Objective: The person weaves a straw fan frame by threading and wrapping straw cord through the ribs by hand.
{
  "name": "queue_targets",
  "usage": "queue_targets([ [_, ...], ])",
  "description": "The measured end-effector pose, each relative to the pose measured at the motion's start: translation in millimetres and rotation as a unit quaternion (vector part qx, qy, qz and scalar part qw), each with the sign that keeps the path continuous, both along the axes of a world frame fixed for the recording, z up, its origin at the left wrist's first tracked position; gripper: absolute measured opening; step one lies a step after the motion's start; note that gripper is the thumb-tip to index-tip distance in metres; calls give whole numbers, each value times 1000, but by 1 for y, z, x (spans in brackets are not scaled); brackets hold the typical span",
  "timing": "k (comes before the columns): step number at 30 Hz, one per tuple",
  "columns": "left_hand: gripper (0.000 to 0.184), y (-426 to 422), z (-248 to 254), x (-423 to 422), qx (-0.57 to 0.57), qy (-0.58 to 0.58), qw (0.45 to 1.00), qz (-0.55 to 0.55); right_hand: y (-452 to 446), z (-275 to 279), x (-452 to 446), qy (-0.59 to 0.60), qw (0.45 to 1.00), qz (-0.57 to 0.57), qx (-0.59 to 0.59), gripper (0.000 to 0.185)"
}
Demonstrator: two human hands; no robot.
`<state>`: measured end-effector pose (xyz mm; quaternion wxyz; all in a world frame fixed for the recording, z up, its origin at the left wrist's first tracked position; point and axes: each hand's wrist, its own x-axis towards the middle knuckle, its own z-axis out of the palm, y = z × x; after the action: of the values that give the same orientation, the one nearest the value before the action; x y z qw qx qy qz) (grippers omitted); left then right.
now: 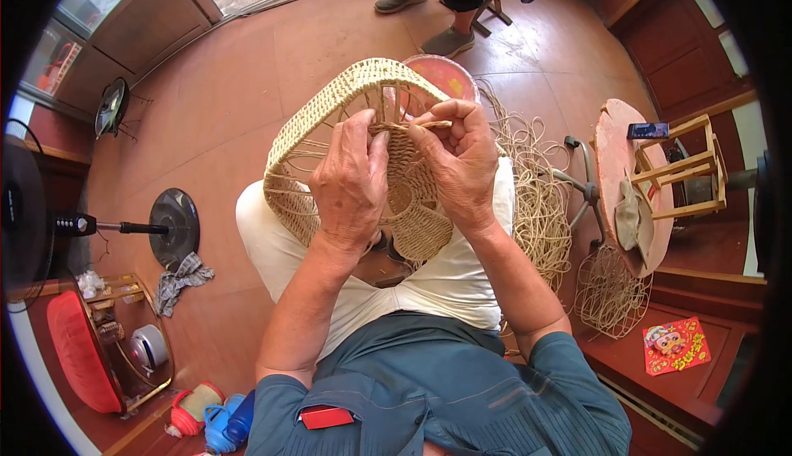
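Straw-coloured woven basket (285,147) is rested over the thighs (257,221), probably light, springy, best steadied by its thick woven edge (338,93), while a pliable strand (436,124) is pinched by left hand (353,180) and right hand (464,163), cord heap (540,209) piled alongside.

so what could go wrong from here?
Strand: pinched between the left hand and right hand; may slip loose if either grip eases.
Basket: propped on the thighs, with open gaps between its thin stakes; could tip or flex if pulled hard.
Loose cord: piled in loops close to the swivel base; might tangle or snag.
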<state>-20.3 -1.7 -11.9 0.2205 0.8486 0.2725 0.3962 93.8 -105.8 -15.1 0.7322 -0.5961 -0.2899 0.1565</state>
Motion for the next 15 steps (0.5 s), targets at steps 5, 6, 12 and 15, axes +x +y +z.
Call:
queue_targets([
  [5,18,5,5,3,73,-21,997,-33,-7,-6,7,45,999,11,20,29],
  [6,18,7,3,4,76,-11,996,-40,-7,-8,10,46,999,12,21,30],
  [12,22,15,1,8,117,19,991,-64,-7,-10,14,26,999,-32,22,26],
  [15,25,16,2,12,151,23,985,-80,-6,-11,13,55,997,-43,37,23],
])
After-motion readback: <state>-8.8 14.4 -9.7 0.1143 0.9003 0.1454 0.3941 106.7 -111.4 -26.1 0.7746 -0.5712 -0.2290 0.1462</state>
